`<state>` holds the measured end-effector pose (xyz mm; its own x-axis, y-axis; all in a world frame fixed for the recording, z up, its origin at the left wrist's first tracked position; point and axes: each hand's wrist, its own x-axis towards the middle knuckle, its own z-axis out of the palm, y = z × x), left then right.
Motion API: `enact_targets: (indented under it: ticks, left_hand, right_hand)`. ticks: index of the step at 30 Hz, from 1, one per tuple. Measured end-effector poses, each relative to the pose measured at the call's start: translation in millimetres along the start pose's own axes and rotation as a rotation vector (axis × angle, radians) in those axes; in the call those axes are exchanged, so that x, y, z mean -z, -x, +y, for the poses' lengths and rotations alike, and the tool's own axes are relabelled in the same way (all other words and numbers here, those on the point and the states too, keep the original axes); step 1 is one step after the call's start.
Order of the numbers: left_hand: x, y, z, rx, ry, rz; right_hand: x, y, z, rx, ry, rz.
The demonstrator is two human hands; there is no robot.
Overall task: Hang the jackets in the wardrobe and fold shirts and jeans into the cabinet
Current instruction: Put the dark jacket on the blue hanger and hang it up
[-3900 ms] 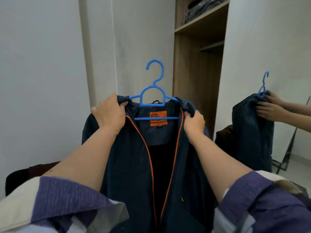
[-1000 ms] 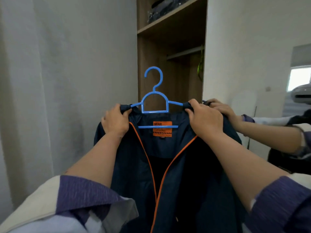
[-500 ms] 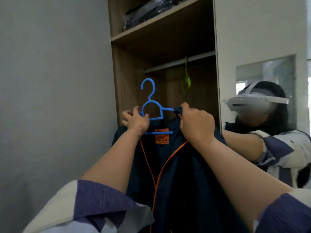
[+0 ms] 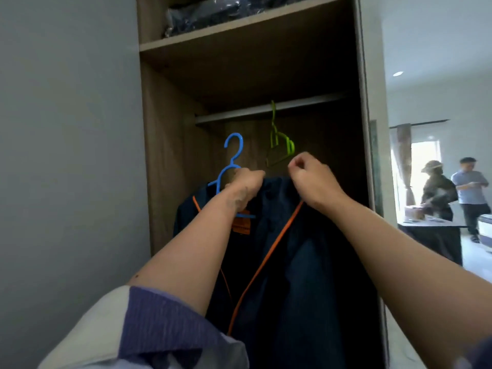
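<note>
The wardrobe (image 4: 165, 155) now fills the view, where half a second ago it stood further off; the dark jacket (image 4: 287, 249) on its blue hanger (image 4: 231, 166) is raised inside the opening, its hook just below the rail (image 4: 266, 109), not yet hooked on. The left hand (image 4: 246, 182) grips the hanger's neck, arm stretched upward. The right hand (image 4: 310, 179) pinches the jacket's shoulder with curled fingers (image 4: 298, 162), beside a green hanger (image 4: 279, 145).
</note>
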<state>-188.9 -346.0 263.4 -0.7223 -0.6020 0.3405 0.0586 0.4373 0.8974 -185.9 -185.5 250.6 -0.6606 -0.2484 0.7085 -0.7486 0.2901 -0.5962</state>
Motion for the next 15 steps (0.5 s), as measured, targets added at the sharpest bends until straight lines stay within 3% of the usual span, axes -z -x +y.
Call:
enact_targets:
  ticks: [2, 4, 8, 15]
  left_hand:
    - [10.2, 7.9, 7.0, -0.051, 0.029, -0.009]
    - [19.1, -1.3, 6.7, -0.057, 0.088, -0.046]
    - [36.2, -27.7, 5.9, -0.047, 0.11, -0.096]
    - [55.8, -82.8, 13.6, -0.138, 0.237, -0.198]
  right_hand:
    - [10.2, -20.9, -5.0, 0.055, 0.162, 0.158]
    - [10.7, -44.9, -9.3, 0.013, 0.238, 0.198]
    - [-6.5, -94.2, -15.3, -0.183, 0.185, 0.105]
    - [-46.8, -169.8, -13.0, -0.308, -0.113, -0.004]
